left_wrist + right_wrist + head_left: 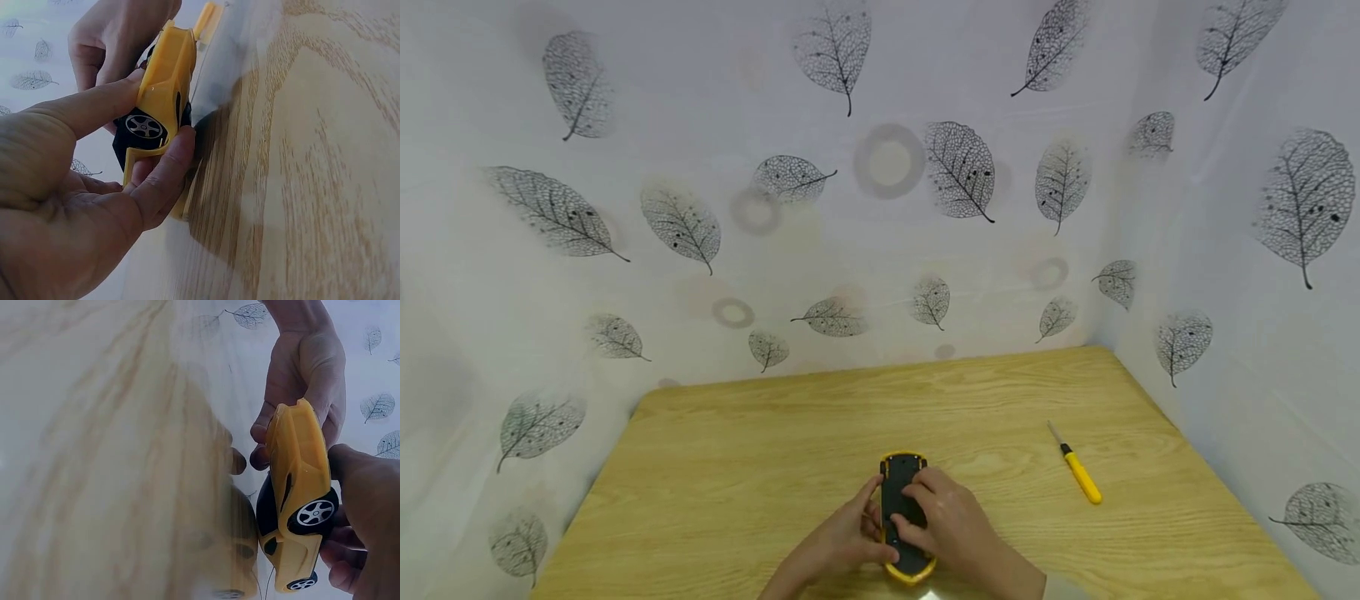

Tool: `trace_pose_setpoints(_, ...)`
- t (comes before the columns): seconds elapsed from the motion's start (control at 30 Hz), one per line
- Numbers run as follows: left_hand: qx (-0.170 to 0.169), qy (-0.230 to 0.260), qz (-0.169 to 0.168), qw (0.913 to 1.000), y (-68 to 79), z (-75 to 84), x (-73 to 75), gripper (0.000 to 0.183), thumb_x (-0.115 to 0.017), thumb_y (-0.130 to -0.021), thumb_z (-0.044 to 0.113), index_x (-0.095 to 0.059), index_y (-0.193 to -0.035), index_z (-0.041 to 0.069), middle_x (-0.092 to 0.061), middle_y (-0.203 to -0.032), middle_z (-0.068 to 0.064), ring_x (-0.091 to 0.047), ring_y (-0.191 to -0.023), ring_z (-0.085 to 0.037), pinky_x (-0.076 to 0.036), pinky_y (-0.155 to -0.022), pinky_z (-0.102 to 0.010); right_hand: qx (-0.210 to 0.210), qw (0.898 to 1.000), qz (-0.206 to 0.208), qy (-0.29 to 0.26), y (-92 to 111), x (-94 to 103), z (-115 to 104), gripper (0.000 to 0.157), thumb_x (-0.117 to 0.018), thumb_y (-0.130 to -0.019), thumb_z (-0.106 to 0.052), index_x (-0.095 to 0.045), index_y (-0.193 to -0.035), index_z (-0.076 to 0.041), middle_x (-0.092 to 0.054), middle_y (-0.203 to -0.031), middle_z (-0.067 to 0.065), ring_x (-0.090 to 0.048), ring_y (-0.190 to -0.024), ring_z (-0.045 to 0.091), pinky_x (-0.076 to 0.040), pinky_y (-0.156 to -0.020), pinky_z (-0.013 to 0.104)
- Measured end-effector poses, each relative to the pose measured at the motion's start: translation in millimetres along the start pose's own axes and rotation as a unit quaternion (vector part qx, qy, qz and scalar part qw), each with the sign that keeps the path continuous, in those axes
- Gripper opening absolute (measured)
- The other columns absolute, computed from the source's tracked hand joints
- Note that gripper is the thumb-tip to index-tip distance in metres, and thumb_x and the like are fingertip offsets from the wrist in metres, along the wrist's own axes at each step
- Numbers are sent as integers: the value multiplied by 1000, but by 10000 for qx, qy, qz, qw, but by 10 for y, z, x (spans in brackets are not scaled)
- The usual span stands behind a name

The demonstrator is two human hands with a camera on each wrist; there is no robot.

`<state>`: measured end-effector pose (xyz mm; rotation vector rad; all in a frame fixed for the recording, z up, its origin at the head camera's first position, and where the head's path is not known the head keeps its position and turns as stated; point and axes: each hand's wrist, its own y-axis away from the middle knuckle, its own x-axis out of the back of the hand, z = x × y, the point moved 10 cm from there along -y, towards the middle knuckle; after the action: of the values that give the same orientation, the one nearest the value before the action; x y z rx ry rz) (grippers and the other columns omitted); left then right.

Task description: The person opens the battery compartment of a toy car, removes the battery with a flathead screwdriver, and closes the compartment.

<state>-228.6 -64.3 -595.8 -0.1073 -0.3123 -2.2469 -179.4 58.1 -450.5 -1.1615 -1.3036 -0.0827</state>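
A yellow toy car (910,575) lies upside down on the table, its black underside (901,498) facing up. My left hand (848,533) grips it along the left side, the thumb on the underside's edge and the fingertips against the yellow body (167,75) near a silver-spoked wheel (145,126). On the underside, my right hand (953,521) rests with bent index finger and thumb touching the black plate. Whether something small sits between those fingertips is hidden. In the right wrist view, the car's side and wheel (314,513) show beside the right fingers.
A screwdriver (1081,475) with a yellow handle lies to the right on the wood-grain table (737,450), its metal shaft pointing away. White cloth (880,242) printed with dark leaves stands around the table's back and sides.
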Motion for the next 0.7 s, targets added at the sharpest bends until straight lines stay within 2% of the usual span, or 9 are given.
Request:
trace_pose_setpoints(0.17, -167, -150, -54, 9997, 9, 36, -16, 122, -91, -81, 32, -7, -165, 2, -60, -105, -5, -65, -91, -17, -56, -80, -27, -54, 9995, 14, -309, 2, 5, 13, 28, -89, -78, -24, -76, -93, -4, -64, -95, 0, -65, -83, 10, -60, -71, 25)
trace_pose_setpoints(0.27, -189, -378, -89, 9991, 96, 255, -48, 118, -88, -84, 29, -7, -163, -4, -59, -104, -3, -64, -91, -13, -55, -81, -26, -149, 9975, -12, -691, 6, 11, 39, 28, -90, -79, -21, -76, -96, -3, -66, -97, 1, -67, -86, 11, -61, -75, 28)
trace_pose_setpoints(0.4, -5, -398, 44, 9992, 238, 609, -81, 113, -88, -84, 18, -9, -161, -9, -57, -103, -5, -63, -91, -17, -55, -81, -27, -300, 9923, -195, -1186, 5, 25, 69, 28, -88, -84, -21, -75, -99, -2, -67, -100, 1, -68, -91, 13, -61, -78, 31)
trace_pose_setpoints(0.5, 92, -269, 232, 9993, 297, 737, -93, 108, -86, -83, 6, -11, -160, -10, -56, -101, -9, -63, -89, -20, -54, -79, -27, -421, 9874, -397, -1475, 5, 25, 88, 29, -86, -86, -23, -75, -100, -1, -68, -102, 2, -68, -94, 14, -61, -80, 30)
trace_pose_setpoints(0.7, 169, -244, 304, 9991, 325, 776, -112, 106, -84, -84, 1, -12, -161, -9, -57, -99, -9, -62, -89, -21, -53, -78, -25, -305, 9866, -513, -1521, 12, 47, 99, 28, -88, -83, -18, -75, -100, -2, -68, -103, 4, -68, -95, 16, -60, -81, 30)
